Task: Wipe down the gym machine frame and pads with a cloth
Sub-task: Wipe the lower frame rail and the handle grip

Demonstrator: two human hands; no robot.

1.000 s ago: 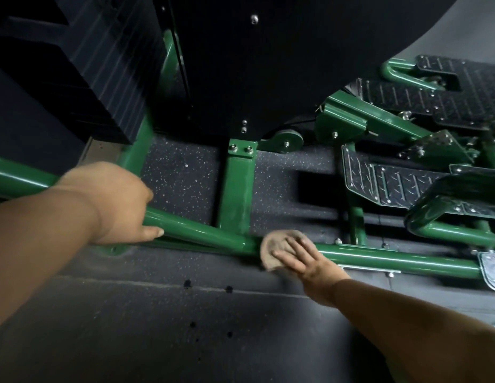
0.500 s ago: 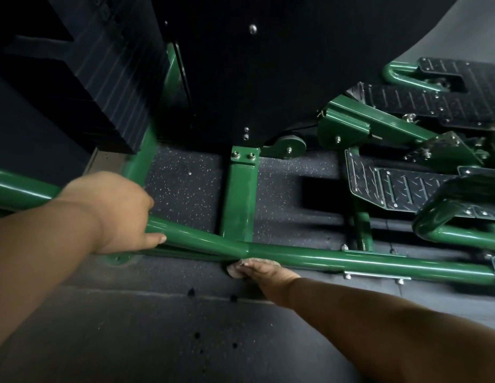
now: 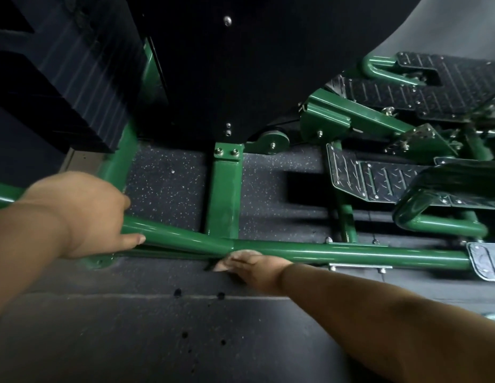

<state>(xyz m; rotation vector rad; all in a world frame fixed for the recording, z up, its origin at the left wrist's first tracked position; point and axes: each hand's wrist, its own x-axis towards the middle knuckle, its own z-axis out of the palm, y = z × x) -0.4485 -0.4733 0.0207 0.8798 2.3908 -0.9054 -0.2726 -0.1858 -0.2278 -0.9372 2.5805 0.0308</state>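
I see the cloth (image 3: pixel 227 263) pinned under my right hand (image 3: pixel 257 268) against the near underside of the green base tube (image 3: pixel 351 251), which runs long left to right along the speckled floor (image 3: pixel 163 186). My left hand (image 3: pixel 83 214) wraps that same tube further left. Tread-plate footplates (image 3: pixel 379 179) sit beyond, right.
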